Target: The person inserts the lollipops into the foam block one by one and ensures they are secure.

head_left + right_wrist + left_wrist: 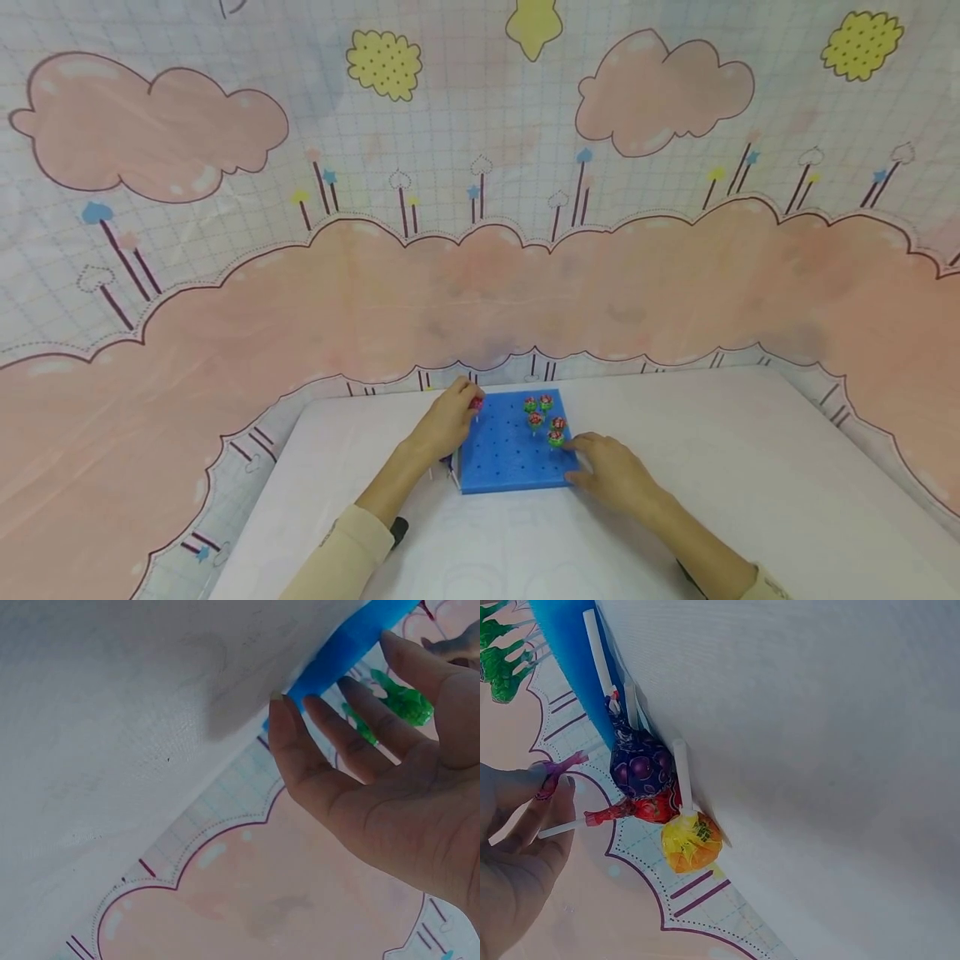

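Note:
My left hand [446,421] pinches a lollipop [559,771] with a pink-purple wrapper, above the far left corner of the blue pegboard-like block [498,454]. Its stick points down toward the block in the head view. Several lollipops [535,420] in green and red wrappers stand upright in holes on the block's right part. At the right edge of the block, my right hand [611,471] rests its fingertips, fingers loosely extended. Beside the block's left side, a dark purple lollipop [641,769], a red one [656,806] and a yellow one [691,844] lie close together.
A white table [750,467] carries the block near its far edge. Behind it hangs a patterned cloth [480,292] with pink clouds. Rows of small holes cover the block's top.

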Demonstrator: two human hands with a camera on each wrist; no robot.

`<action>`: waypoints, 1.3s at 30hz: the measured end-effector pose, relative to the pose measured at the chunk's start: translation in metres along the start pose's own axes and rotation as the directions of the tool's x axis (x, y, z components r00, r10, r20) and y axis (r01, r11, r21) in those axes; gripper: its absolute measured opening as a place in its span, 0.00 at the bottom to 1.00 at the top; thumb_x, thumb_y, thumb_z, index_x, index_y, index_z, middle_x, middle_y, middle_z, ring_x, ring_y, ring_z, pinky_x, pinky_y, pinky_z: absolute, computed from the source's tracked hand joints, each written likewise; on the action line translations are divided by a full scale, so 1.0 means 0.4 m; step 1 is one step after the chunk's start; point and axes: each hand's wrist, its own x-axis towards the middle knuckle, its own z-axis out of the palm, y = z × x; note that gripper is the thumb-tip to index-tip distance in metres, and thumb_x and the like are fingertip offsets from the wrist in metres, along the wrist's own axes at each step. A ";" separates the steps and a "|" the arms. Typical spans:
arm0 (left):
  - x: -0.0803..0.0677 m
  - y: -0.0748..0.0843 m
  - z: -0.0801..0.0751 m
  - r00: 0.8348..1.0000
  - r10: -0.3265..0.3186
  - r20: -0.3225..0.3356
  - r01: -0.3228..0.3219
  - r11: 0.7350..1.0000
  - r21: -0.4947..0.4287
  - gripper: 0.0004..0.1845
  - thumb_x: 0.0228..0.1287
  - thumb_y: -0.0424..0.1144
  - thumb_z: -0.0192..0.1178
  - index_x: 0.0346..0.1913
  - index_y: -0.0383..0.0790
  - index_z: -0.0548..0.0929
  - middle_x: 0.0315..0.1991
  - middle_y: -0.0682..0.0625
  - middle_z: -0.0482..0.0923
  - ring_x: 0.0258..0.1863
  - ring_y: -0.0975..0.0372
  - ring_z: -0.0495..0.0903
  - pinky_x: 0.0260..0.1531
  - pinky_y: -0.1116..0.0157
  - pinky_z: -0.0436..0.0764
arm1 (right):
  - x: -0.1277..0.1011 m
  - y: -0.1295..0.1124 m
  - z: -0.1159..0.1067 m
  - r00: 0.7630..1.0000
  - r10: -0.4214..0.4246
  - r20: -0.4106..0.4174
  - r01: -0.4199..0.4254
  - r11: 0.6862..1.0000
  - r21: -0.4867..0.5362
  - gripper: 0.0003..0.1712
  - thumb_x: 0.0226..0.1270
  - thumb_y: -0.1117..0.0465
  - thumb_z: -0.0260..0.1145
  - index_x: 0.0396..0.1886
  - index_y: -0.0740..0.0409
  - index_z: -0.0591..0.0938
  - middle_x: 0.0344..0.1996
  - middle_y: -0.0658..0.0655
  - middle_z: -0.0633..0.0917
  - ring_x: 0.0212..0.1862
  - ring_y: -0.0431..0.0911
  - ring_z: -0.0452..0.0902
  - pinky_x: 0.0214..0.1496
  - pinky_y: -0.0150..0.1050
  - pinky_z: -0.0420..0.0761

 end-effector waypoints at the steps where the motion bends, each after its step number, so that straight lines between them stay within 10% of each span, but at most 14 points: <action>1: 0.000 -0.001 0.001 1.000 -0.005 0.001 0.005 1.000 -0.004 0.13 0.75 0.26 0.60 0.59 0.33 0.81 0.54 0.45 0.76 0.53 0.54 0.82 0.58 0.58 0.84 | 0.000 0.000 0.000 1.000 0.001 0.000 -0.001 1.000 0.000 0.24 0.63 0.56 0.79 0.58 0.57 0.87 0.60 0.62 0.85 0.64 0.62 0.79 0.67 0.61 0.78; 30: -0.050 -0.001 -0.081 0.998 -0.029 -0.062 0.032 0.999 0.038 0.23 0.64 0.26 0.71 0.61 0.41 0.82 0.59 0.49 0.74 0.48 0.57 0.82 0.46 0.61 0.87 | -0.002 0.004 -0.003 1.000 -0.003 0.004 0.003 1.000 0.004 0.23 0.62 0.55 0.79 0.56 0.56 0.87 0.59 0.62 0.85 0.64 0.62 0.79 0.66 0.63 0.78; 39: -0.101 0.007 -0.130 0.990 -0.135 -0.040 0.137 0.989 0.047 0.19 0.67 0.27 0.69 0.59 0.41 0.82 0.52 0.48 0.75 0.47 0.55 0.83 0.48 0.59 0.87 | 0.000 0.005 -0.003 1.000 -0.008 0.005 0.009 1.000 -0.005 0.24 0.62 0.55 0.79 0.56 0.57 0.87 0.59 0.62 0.86 0.63 0.63 0.80 0.65 0.63 0.79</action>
